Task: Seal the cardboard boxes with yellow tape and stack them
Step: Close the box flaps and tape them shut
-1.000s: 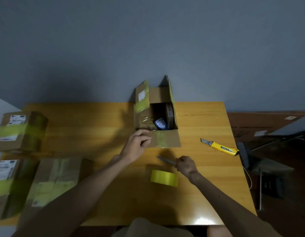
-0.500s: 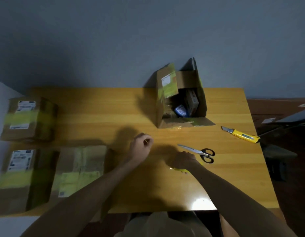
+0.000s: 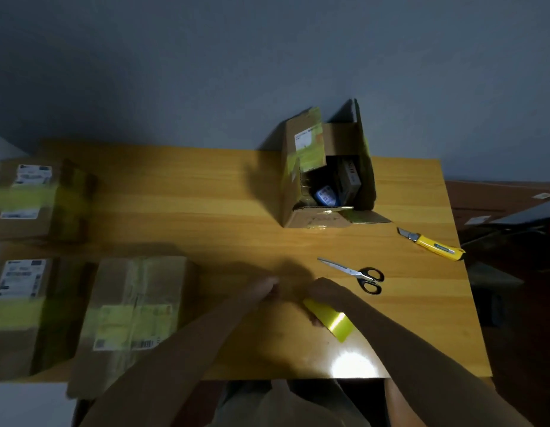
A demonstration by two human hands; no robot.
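Yellow tape roll (image 3: 330, 322): it sits low over the near part of the wooden table (image 3: 206, 211), under your right hand (image 3: 324, 291), whose fingers curl over its far rim and hold it. It is probably light, rigid as a ring, glossy and slick on its outer face and tacky at the free end. Take it across the rim or through the core, never by the loose tail alone. Your left hand (image 3: 263, 288) is just beside the right with its fingers curled. The view there is dim and smeared, so whether it pinches the tape's end cannot be told. Open cardboard box (image 3: 290, 186): it stands at the far side of the table, well apart from both hands, flaps up, small packages inside. Its walls should be stiff and its flaps springy, so flatten the flaps with a palm before you tape. Sealed boxes (image 3: 135, 303): three sit at the left, already banded in yellow. Their corners will likely crush, so grip them by opposite sides when you stack them. Scissors (image 3: 357, 274) and utility knife (image 3: 434, 245) lie to the right, with no hand on them.
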